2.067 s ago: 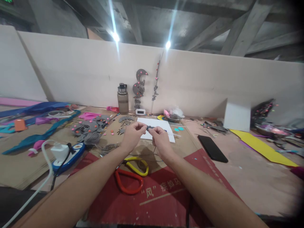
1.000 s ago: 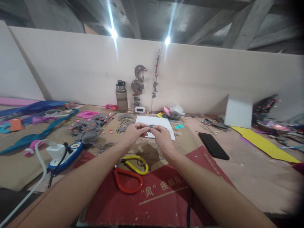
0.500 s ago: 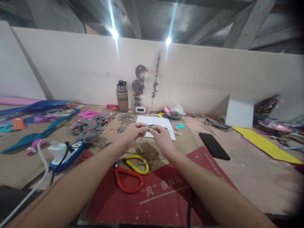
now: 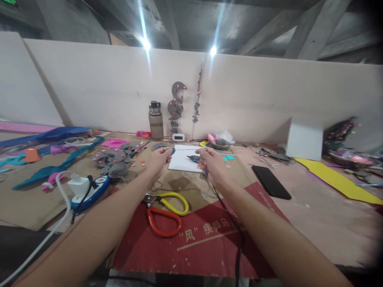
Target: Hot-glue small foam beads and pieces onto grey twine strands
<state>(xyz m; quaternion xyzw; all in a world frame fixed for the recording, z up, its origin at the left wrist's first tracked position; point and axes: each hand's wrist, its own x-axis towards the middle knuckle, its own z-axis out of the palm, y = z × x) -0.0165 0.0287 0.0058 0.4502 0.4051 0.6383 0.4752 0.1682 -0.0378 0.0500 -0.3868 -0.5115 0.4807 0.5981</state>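
Observation:
My left hand [image 4: 160,162] is closed in a pinch over the cardboard, with a small dark teal piece [image 4: 173,150] at its fingertips. A thin grey yarn [image 4: 184,150] runs taut from there to my right hand [image 4: 212,164], whose thumb and forefinger pinch its other end. Beside the right fingers a dark, pointed tool like a glue gun [image 4: 194,158] shows over the white board [image 4: 180,161]; my hand hides its rear part. Nearer me lie scissors [image 4: 167,215] with one yellow and one red handle.
Grey felt pieces with pink dots [image 4: 115,157] lie left, behind a blue-white power strip [image 4: 92,193]. A bottle [image 4: 156,121] and small clock [image 4: 178,137] stand by the wall. A black phone [image 4: 271,182] lies right. A black cord [image 4: 230,215] crosses the red cardboard [image 4: 194,259].
My hands, together before, have moved apart to left and right, with the yarn now stretched between them. The pointed tool and the white board between them have come into view.

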